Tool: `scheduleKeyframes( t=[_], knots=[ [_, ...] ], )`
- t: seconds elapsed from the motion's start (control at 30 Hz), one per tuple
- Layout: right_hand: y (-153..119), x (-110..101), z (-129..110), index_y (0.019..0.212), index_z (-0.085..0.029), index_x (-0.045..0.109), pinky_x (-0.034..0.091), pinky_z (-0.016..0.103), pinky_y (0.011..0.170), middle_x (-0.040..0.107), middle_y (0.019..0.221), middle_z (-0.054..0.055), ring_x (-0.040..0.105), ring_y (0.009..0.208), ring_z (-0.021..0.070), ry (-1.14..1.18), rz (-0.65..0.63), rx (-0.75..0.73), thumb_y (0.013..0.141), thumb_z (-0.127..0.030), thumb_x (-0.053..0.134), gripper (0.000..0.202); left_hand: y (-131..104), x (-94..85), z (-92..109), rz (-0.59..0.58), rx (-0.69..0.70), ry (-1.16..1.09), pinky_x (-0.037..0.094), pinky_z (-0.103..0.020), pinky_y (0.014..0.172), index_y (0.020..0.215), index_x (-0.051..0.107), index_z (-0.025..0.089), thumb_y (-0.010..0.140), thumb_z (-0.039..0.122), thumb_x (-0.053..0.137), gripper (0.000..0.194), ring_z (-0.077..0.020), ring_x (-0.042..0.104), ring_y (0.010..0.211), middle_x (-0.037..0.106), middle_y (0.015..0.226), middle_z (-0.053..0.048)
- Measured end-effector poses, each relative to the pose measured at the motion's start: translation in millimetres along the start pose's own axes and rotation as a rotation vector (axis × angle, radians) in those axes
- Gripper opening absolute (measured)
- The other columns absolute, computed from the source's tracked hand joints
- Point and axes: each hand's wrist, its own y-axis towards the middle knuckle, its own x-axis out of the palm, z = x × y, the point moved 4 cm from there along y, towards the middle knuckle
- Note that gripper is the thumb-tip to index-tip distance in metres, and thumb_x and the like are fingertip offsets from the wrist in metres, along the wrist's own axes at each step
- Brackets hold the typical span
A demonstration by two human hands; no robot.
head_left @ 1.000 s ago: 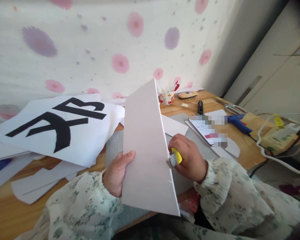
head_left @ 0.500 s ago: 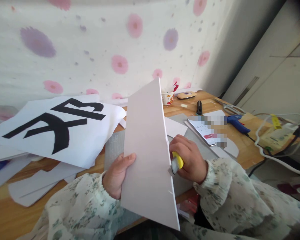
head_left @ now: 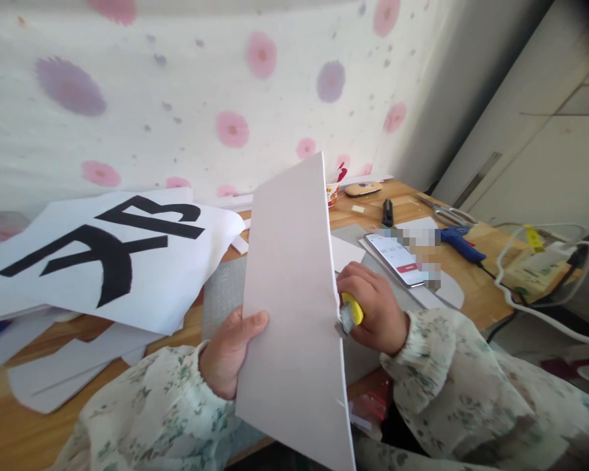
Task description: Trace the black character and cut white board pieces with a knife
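White sheet (head_left: 147,282): large bold black strokes of printed character, seen slantwise, reading uncertain. Phone (head_left: 391,263): row of digits on screen, too blurred to read surely, part pixelated.

A glue gun (head_left: 464,246) lies right of the phone (head_left: 391,257). Beyond the phone are scissors (head_left: 444,210), a mouse (head_left: 363,190) and a cup (head_left: 332,195).

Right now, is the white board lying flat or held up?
Held up: the left grip holds the white board, its top above the table.
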Motion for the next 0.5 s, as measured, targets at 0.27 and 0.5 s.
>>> scheduleKeyframes(
  t=[0.27, 0.5],
  knots=[
    [1.4, 1.4, 7.6, 0.081, -0.025, 0.045, 0.039, 0.030, 0.056, 0.054, 0.070, 0.001, 0.050, 0.062, 0.0182, -0.022, 0.044, 0.039, 0.087, -0.017, 0.052, 0.013, -0.8, -2.4, 0.9, -0.001, 0.002, 0.026, 0.060, -0.044, 0.094, 0.102, 0.078, 0.018, 0.075, 0.033, 0.088, 0.033, -0.0345, 0.077, 0.096, 0.082, 0.095, -0.011],
    [0.8, 3.6, 28.1, 0.078, -0.025, 0.046, 0.041, 0.030, 0.059, 0.057, 0.069, 0.000, 0.053, 0.062, 0.0187, -0.114, 0.131, 0.232, 0.080, -0.014, 0.053, 0.013, -3.0, 1.2, -2.4, 0.000, -0.043, 0.071, 0.064, -0.042, 0.081, 0.101, 0.080, 0.017, 0.072, 0.037, 0.089, 0.037, -0.0336, 0.078, 0.087, 0.081, 0.096, -0.014]
  ],
)
